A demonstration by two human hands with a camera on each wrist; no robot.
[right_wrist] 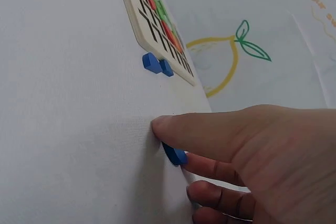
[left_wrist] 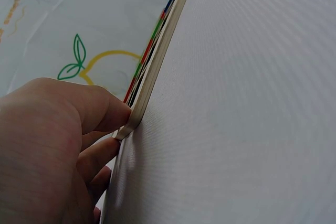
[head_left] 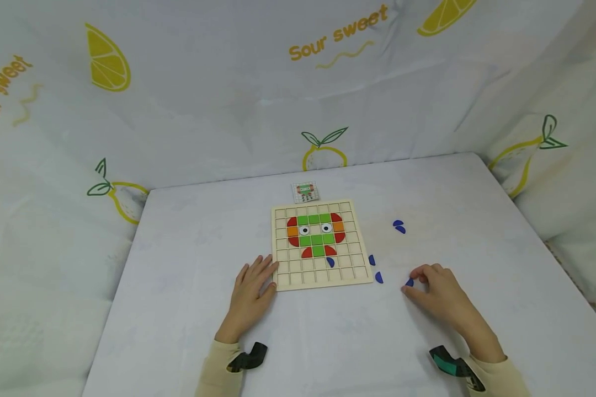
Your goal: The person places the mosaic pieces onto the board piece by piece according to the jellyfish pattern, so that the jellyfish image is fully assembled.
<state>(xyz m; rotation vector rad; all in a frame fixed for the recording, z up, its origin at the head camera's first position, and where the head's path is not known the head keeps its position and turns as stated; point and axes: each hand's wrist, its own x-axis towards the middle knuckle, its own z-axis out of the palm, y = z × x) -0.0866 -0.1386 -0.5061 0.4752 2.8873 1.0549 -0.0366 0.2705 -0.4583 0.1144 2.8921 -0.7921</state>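
A wooden grid board [head_left: 349, 274] lies on the table with red, green and orange pieces and two eye tiles forming a figure. My left hand [head_left: 249, 298] rests with fingers extended against the board's left edge; in the left wrist view its thumb [left_wrist: 107, 111] touches near the corner. To the right of the board, my right hand [head_left: 441, 293] pinches a blue quarter-round piece [right_wrist: 174, 154] between thumb and forefinger, low over the table. One blue piece [head_left: 330, 262] sits on the board under the red ones. Two more blue pieces [right_wrist: 151, 63] lie beside the board's right edge.
A small pattern card [head_left: 305, 192] lies just behind the board, showing a similar figure. Farther right on the table are two blue pieces [head_left: 399, 226] close together. A white cloth with lemon prints [head_left: 325, 157] hangs behind the table.
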